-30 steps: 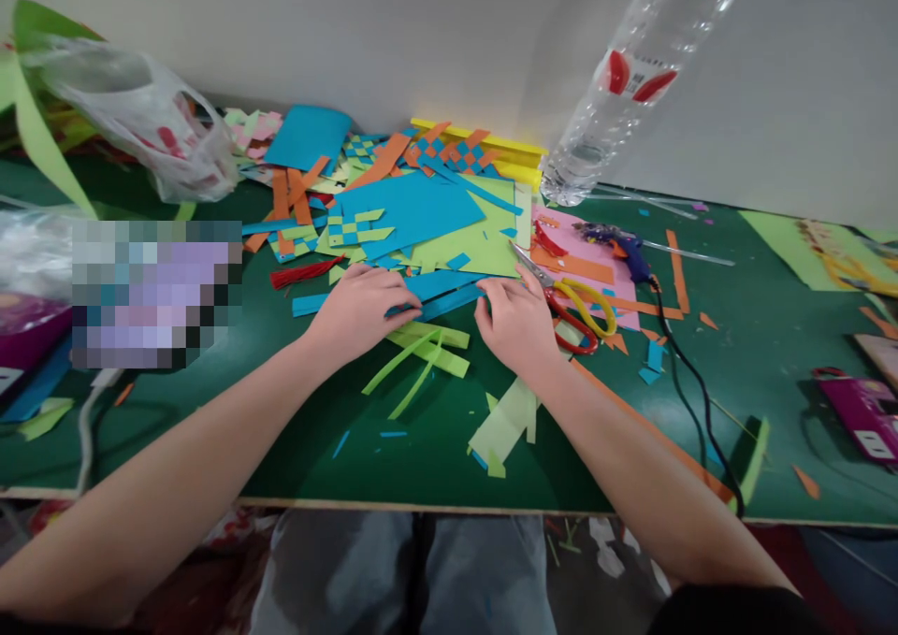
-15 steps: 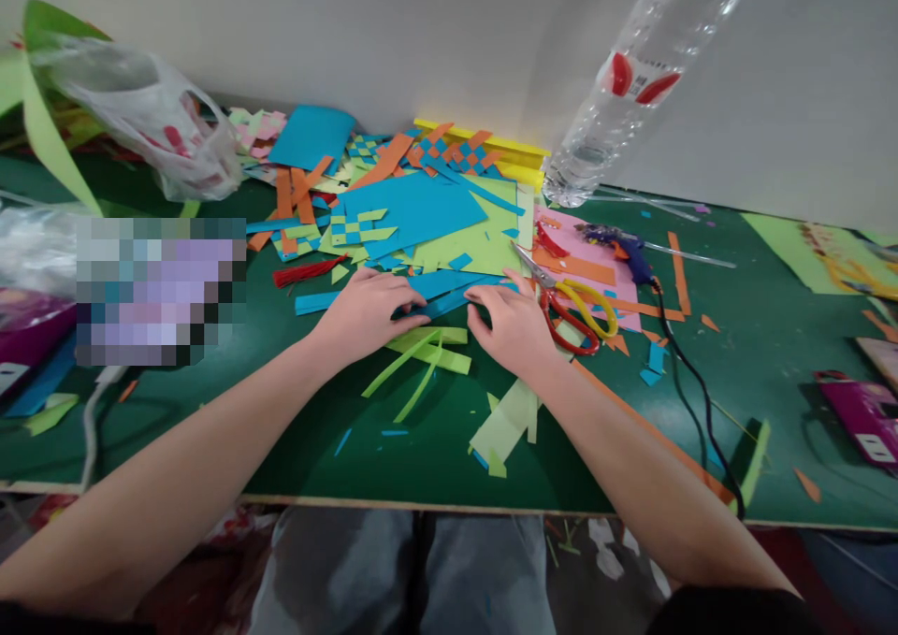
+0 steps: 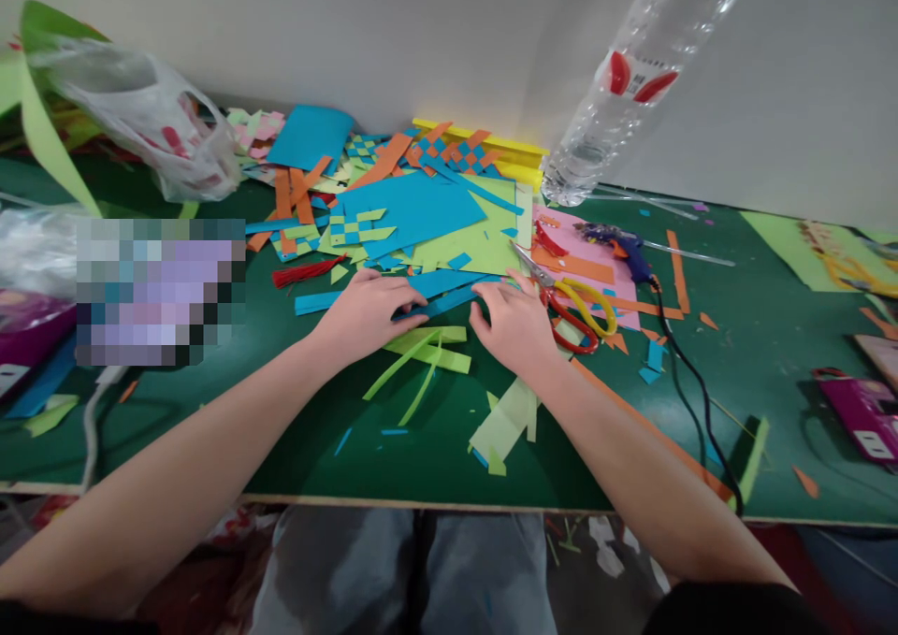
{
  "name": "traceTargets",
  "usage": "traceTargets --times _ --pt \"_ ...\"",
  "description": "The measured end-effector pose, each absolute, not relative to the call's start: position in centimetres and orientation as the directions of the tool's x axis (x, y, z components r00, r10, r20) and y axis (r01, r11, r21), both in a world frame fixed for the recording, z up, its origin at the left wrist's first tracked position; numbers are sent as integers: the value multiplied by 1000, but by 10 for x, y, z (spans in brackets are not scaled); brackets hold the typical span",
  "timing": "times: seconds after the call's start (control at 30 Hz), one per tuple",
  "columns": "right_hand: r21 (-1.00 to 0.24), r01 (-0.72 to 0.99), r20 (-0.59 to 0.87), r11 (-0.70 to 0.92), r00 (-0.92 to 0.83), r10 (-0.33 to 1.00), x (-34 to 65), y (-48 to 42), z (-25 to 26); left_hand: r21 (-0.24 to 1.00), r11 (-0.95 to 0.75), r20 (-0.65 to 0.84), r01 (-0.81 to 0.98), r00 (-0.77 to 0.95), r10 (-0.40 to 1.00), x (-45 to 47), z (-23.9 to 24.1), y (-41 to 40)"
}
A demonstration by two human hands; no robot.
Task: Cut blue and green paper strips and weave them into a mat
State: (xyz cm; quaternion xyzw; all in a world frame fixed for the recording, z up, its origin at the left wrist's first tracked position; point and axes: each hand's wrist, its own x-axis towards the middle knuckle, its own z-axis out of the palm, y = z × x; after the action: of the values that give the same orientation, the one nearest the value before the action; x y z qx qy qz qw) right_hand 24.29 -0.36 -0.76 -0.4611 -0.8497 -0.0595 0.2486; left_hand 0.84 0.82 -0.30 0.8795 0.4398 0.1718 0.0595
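Left hand (image 3: 371,308) bent over the blue strips (image 3: 453,300), thumb and forefinger close together at their near edge; cannot tell whether paper is pinched between them. Right hand (image 3: 515,324) loosely curled, thumb and forefinger parted, forefinger near the strips' other end; firm grip not shown. Strips run between the hands, one end poking out beyond the left hand's outer side.

Change: slight. Hands sit a little closer together than a second ago; right thumb now a touch nearer the body than half a second ago. Strips lie much the same. Reads as small adjusting at the strips, nothing carried off.

Green strips (image 3: 449,359) lie crossed on the near side, between the hands. Scissors (image 3: 567,287) just beside the right hand, outer side. Red tassel (image 3: 309,272) beyond the left wrist. Blue sheet (image 3: 421,207) past both hands.
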Motion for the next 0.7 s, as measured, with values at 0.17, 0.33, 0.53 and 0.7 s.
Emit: traceTargets --times 0.17,0.33,0.53,0.7 --pt "-144 755 441 640 -529 725 241 -5 -6 277 -586 235 761 538 810 9 -4 9" --pt "-178 716 450 675 -551 703 241 -5 -7 285 -591 213 755 551 807 9 -5 9" --pt "-226 691 482 686 -533 696 241 -4 -8 320 -619 280 717 553 785 9 -4 9" --pt "-358 627 533 692 -472 703 237 -10 -6 268 -693 409 670 572 711 13 4 3"
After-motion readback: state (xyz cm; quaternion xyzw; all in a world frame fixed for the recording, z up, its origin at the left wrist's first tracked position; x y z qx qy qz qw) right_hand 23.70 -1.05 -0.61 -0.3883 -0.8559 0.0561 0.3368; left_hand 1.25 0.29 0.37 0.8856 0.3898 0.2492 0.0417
